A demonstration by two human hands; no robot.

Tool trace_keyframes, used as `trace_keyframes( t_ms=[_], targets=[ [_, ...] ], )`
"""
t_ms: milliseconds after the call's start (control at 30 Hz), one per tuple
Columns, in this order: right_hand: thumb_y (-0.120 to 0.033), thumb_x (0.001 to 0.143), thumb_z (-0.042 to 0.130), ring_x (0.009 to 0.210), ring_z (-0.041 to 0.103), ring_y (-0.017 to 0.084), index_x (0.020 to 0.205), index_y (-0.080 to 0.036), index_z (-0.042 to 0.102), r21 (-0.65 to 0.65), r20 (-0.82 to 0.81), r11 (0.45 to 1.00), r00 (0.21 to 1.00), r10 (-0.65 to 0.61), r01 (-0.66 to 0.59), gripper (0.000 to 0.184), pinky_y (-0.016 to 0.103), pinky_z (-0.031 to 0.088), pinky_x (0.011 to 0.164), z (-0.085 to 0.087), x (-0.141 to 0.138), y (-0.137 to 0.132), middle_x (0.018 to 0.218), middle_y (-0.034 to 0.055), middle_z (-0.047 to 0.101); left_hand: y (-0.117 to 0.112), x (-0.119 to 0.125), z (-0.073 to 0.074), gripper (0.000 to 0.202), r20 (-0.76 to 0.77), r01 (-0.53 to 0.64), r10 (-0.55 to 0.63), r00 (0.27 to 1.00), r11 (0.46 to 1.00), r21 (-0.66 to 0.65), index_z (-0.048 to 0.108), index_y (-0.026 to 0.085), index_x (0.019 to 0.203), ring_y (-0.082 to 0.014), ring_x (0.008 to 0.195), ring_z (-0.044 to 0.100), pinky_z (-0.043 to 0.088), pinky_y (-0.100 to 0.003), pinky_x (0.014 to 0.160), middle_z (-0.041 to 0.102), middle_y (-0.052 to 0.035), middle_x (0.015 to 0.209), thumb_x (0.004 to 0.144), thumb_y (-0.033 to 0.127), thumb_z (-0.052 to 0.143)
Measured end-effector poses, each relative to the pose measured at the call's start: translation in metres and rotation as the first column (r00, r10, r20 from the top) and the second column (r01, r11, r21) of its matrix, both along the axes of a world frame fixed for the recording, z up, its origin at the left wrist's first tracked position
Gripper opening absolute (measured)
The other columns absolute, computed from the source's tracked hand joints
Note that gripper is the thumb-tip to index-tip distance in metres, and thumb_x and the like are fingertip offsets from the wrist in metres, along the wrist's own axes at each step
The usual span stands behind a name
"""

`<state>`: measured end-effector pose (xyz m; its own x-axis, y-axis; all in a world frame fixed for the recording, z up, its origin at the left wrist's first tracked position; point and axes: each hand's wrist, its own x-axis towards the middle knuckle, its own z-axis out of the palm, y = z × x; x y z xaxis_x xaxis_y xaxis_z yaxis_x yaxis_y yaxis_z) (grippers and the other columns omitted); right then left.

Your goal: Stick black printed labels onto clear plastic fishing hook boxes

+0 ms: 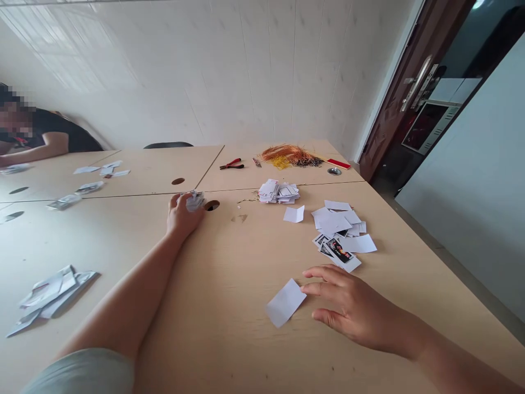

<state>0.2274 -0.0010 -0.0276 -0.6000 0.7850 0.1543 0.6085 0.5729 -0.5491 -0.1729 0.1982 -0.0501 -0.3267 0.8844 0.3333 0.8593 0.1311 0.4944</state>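
Left hand (184, 216) clenched on crumpled paper (194, 201) beside a table hole (211, 205); right hand (353, 306) open, just off a white slip (285, 302); stacked slips (278, 191) toward the far edge, loose slips (338, 230) unstacked.

Pale panelled wall (205, 71) straight ahead, dark door (416, 82) with a metal handle on the right, black chair back (168, 145) just peeking over the desks (229, 339), and past the door, maybe a microwave (430, 126).

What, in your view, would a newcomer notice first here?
The loose white slips and printed cards scattered on the right of the table catch the eye first, with the right hand open beside a lone white slip. The left hand holds crumpled paper near a hole in the tabletop. A tangle of orange cord lies at the far end, beside red-handled pliers.
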Motion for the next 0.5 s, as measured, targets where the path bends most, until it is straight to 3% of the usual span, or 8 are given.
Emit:
trace_keyframes(
  t_ms=[167, 500],
  targets=[
    [-0.026, 0.095, 0.065, 0.124, 0.069, 0.024, 0.122, -0.025, 0.076, -0.038, 0.016, 0.999, 1.000, -0.005, 0.005, 0.030, 0.037, 0.060, 0.100, 0.000, -0.004, -0.001, 0.134, 0.0108, 0.071, -0.012, 0.004, 0.002, 0.039, 0.058, -0.024, 0.023, 0.998, 1.000, 0.010, 0.062, 0.020, 0.133, -0.0303, 0.125, 0.061, 0.054, -0.053, 0.102, 0.058, -0.0119, 0.144, 0.098, 0.034, 0.067],
    [-0.048, 0.100, 0.054, 0.121, 0.072, 0.027, 0.124, -0.030, 0.076, -0.051, 0.013, 0.997, 0.998, -0.064, 0.064, 0.037, 0.040, 0.062, 0.099, -0.013, 0.002, 0.007, 0.135, 0.0097, 0.071, -0.022, 0.005, 0.003, 0.034, 0.174, -0.047, 0.037, 0.984, 0.997, 0.054, 0.063, 0.020, 0.130, -0.0272, 0.118, 0.065, 0.057, -0.050, 0.098, 0.062, -0.0117, 0.138, 0.099, 0.034, 0.065]
  ],
)
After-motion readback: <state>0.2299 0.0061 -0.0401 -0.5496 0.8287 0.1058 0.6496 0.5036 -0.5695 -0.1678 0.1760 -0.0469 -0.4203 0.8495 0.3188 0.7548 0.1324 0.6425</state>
